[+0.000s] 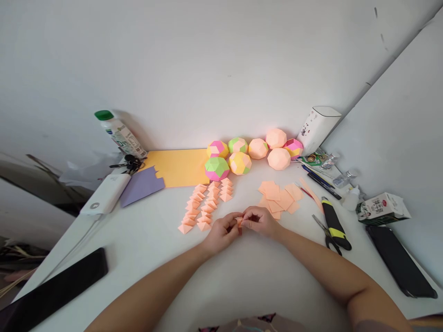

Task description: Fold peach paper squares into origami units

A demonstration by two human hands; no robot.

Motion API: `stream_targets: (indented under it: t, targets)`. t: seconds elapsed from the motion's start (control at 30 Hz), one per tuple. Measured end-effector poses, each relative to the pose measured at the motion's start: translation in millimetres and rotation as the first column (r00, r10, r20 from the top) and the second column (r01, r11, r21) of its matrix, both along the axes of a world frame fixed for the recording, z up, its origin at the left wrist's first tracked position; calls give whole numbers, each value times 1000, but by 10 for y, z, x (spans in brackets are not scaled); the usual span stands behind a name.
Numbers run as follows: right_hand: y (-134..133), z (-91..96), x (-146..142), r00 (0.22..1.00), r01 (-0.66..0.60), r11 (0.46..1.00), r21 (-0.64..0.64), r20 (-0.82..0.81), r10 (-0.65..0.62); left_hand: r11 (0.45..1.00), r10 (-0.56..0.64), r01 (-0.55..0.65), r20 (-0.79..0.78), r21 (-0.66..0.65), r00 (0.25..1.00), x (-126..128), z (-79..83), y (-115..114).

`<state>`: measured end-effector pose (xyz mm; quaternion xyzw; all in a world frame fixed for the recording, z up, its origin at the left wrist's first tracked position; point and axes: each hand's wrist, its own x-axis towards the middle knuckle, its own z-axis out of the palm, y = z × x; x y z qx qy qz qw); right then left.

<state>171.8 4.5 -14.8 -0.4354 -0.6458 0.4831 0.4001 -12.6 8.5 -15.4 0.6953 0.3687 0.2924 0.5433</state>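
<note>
My left hand [224, 233] and my right hand [260, 221] meet over the middle of the white table. Both are closed in a pinch on one small piece of orange paper [239, 222], mostly hidden by the fingers. Left of my hands, folded orange paper pieces [204, 216] with pointed tops stand in overlapping rows. Flat orange paper pieces [277, 196] lie in a loose pile just beyond my right hand. Behind them, several faceted paper balls [240, 163] in peach, pink, green and yellow rest near the wall.
Yellow card [183, 168] and purple card [142, 185] lie at the back left, near a bottle [122, 136] and a white power bank [105, 193]. Scissors [327, 233], a cutter [335, 223], pens [321, 183], a milk carton [382, 207] and a black phone [401, 261] are on the right.
</note>
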Motion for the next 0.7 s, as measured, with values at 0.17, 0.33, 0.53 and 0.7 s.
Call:
stream_targets:
  t: [0.17, 0.33, 0.53, 0.7]
  targets:
    - [-13, -38, -16, 996, 7, 997, 79, -87, 0, 993, 56, -52, 33, -107, 998, 5, 1, 0]
    - [-48, -41, -51, 993, 61, 993, 100, -105, -50, 981, 52, -39, 66, -190, 996, 15, 16, 17]
    - [-49, 3, -57, 988, 58, 988, -144, -134, -78, 995, 6, 0, 61, -101, 998, 14, 74, 12]
    - [-43, 21, -62, 979, 78, 965, -251, -164, -122, 994, -40, 44, 44, -97, 998, 4, 115, -3]
